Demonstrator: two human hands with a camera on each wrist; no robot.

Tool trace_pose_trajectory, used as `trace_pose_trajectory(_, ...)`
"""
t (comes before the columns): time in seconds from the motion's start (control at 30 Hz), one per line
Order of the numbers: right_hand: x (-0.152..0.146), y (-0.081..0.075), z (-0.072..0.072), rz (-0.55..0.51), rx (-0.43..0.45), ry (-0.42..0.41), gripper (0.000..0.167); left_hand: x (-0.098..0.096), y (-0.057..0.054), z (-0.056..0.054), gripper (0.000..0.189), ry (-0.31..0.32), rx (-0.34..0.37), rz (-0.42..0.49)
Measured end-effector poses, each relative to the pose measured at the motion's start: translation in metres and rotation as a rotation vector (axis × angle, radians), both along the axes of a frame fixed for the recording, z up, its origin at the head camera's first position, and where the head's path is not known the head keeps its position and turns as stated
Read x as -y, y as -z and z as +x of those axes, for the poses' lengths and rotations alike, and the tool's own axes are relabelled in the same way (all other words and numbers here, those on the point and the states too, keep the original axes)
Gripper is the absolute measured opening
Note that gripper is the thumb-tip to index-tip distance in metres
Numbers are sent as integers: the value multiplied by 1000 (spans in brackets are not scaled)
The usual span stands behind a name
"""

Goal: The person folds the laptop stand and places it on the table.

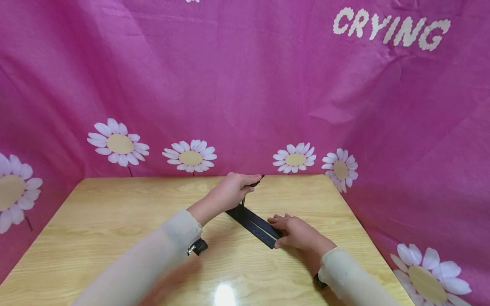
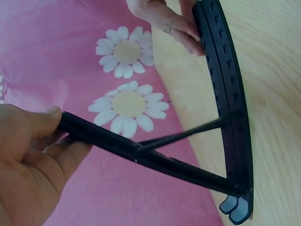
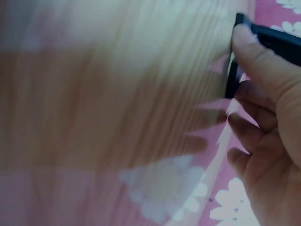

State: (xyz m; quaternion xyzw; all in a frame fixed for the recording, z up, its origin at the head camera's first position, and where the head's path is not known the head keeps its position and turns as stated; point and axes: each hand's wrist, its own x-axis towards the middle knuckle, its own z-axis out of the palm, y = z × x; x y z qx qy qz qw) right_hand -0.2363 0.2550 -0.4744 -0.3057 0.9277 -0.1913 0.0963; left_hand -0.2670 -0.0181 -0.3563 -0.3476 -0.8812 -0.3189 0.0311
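A black folding stand [image 1: 255, 228] rests on the table, with its slotted two-rail base lying diagonally. One arm of it is raised, and a thin strut [image 2: 183, 134] runs from that arm to the base rails. Grey pads [image 2: 240, 209] line small hooks near the hinge end in the left wrist view. My left hand [image 1: 231, 190] pinches the free end of the raised arm between thumb and fingers. At the near right end of the base, my right hand [image 1: 300, 233] holds the rails, thumb on one side and fingers on the other.
The light wooden table [image 1: 126, 221] reaches back to a pink cloth [image 1: 245, 85] printed with white daisies. The cloth also hangs along both sides. A bright light reflection [image 1: 224, 295] shows near the table's front.
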Motion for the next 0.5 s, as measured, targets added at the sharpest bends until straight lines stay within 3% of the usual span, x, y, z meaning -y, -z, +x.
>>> trace_pose_trajectory(0.13, 13, 2, 8, 2, -46, 7, 58, 2, 0, 1, 47, -23, 18, 12)
trace_pose_trajectory(0.23, 21, 0, 14, 18, -57, -23, 54, 8, 0, -1, 49, -5, 36, 26)
trace_pose_trajectory(0.43, 9, 2, 1, -47, 46, -195, 52, 19, 3, -10, 49, 58, 73, 60)
trace_pose_trajectory(0.5, 5, 4, -2, -72, 71, -210, 51, 21, 6, -11, 48, 60, 97, 67)
